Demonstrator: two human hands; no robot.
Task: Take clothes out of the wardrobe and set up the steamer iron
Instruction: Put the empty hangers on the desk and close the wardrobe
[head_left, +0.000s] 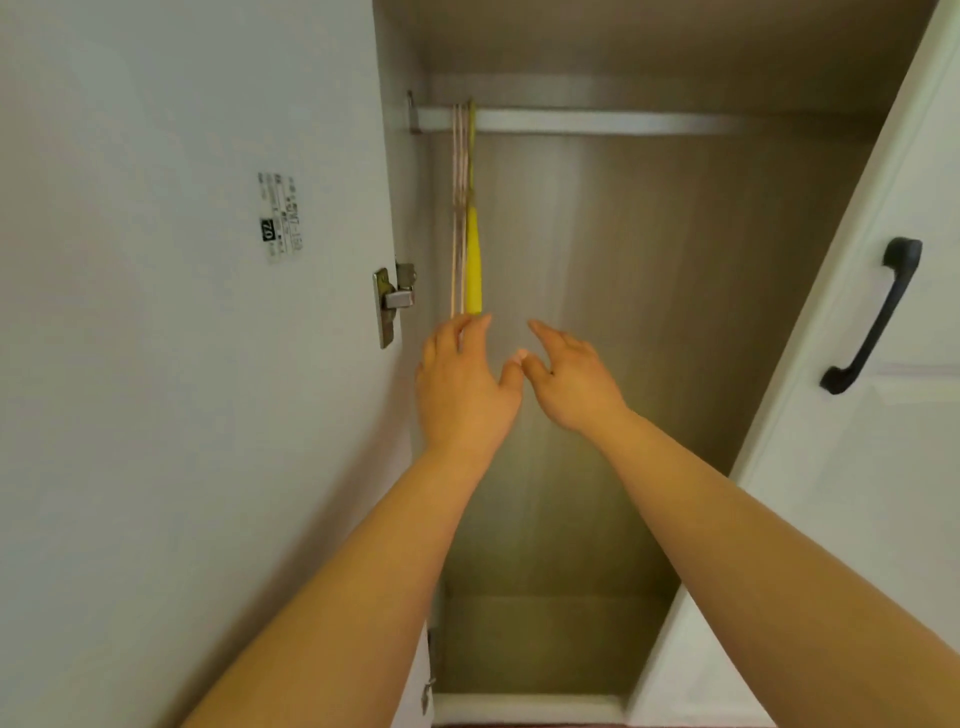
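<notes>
Both hands, left hand (462, 384) and right hand (571, 379), reach empty with fingers apart toward hangers (466, 249) hanging far left on the rail (597, 120); probably light, stiff; grip near their hooks.

Beyond my fingertips (480, 319) stood a wood-grain back panel (649, 270); left of them a white open door (182, 364), right a white door with black handle (878, 317).
</notes>
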